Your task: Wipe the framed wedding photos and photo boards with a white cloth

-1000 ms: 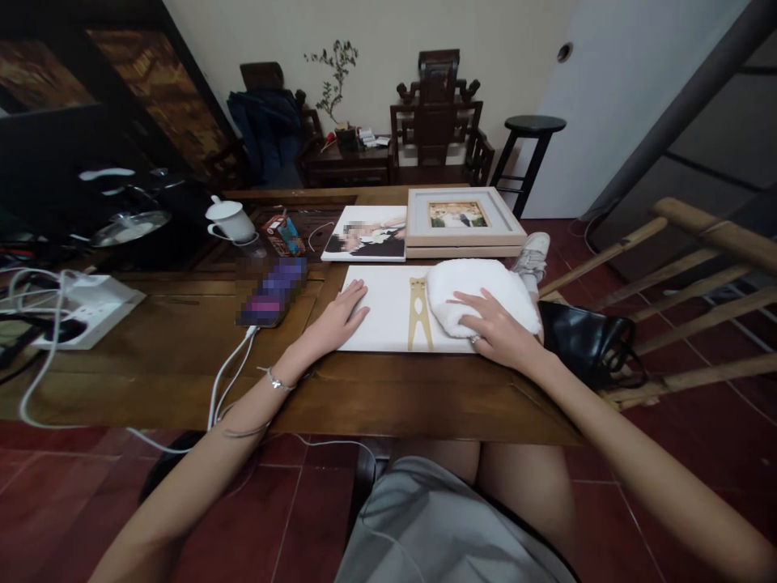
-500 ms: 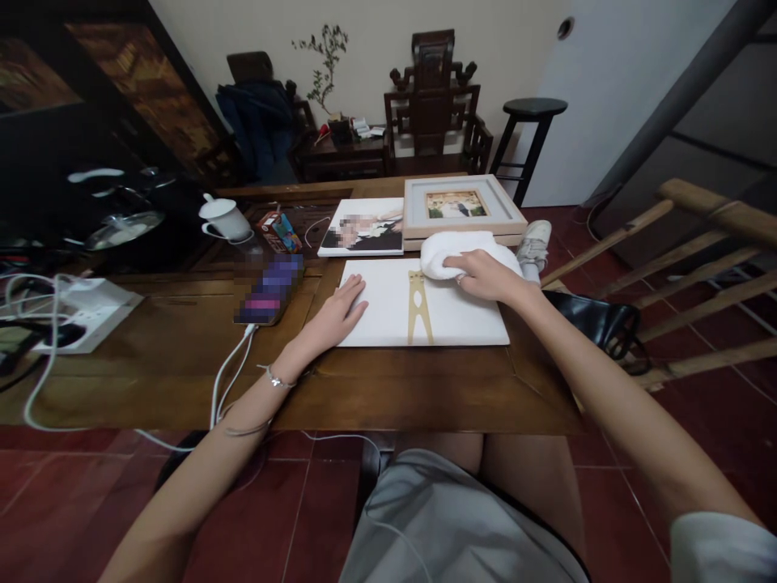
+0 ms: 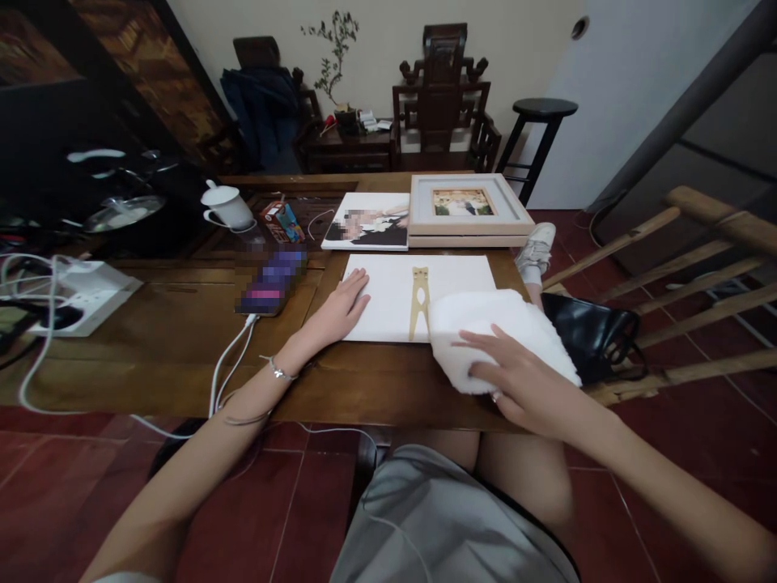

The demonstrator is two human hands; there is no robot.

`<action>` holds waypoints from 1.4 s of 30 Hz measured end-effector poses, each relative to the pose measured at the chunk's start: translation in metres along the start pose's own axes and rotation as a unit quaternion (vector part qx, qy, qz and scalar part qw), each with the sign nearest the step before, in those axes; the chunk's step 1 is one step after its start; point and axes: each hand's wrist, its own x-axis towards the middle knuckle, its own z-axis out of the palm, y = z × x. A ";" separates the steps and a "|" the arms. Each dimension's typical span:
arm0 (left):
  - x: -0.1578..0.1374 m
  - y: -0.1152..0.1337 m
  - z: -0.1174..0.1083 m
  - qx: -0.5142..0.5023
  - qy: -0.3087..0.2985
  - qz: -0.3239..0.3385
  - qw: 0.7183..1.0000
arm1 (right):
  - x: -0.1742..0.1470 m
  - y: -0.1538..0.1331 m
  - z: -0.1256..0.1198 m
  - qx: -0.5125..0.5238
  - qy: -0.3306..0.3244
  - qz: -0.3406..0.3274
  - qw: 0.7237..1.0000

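Observation:
A white rectangular panel (image 3: 388, 301) lies flat on the wooden table, with a gold-coloured two-legged stand piece (image 3: 418, 304) on its upper face. My left hand (image 3: 343, 308) rests flat on the panel's left edge, fingers stretched out and holding nothing. At the near right corner, my right hand (image 3: 515, 372) grips a fluffy white cloth (image 3: 486, 320) from above. The cloth is spread wide over that corner and hangs past it onto the table. Part of the panel's right side is hidden beneath it.
Behind the panel lie a photo panel (image 3: 370, 231) and stacked wooden picture frames (image 3: 470, 231). To the left are a phone (image 3: 270, 283) on a white cable, a small box (image 3: 282, 223), a lidded white mug (image 3: 227, 206) and a power strip (image 3: 100, 304). A black bag (image 3: 592, 332) is at the right.
My right hand has drawn the white cloth from the panel's far right part toward me, past its near right corner. The cloth is more spread out. My left hand keeps its place on the panel.

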 end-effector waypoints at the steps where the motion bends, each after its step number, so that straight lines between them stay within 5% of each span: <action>1: 0.000 0.000 0.000 0.000 0.001 0.000 1.000 | -0.003 -0.003 -0.001 0.002 -0.009 -0.002 1.000; 5: 0.000 0.000 0.000 0.006 -0.001 -0.001 1.000 | 0.008 0.006 -0.006 0.013 -0.005 0.012 1.000; 13: 0.001 -0.002 0.000 0.014 -0.004 0.009 1.000 | 0.096 0.051 -0.006 -0.005 0.028 0.077 0.997; 18: 0.001 -0.004 0.000 0.020 -0.004 0.012 1.000 | 0.131 0.050 0.006 -0.012 0.016 0.059 0.998; 27: 0.001 -0.001 0.001 0.022 -0.007 0.008 1.000 | 0.081 -0.032 0.029 -0.082 -0.054 -0.035 0.995; 31: 0.001 -0.001 0.001 0.015 -0.007 0.007 1.000 | 0.068 -0.045 0.029 -0.072 -0.068 -0.066 0.993; 42: 0.001 -0.010 0.002 0.000 -0.003 0.027 1.000 | 0.149 0.031 0.009 -0.034 -0.036 0.030 0.998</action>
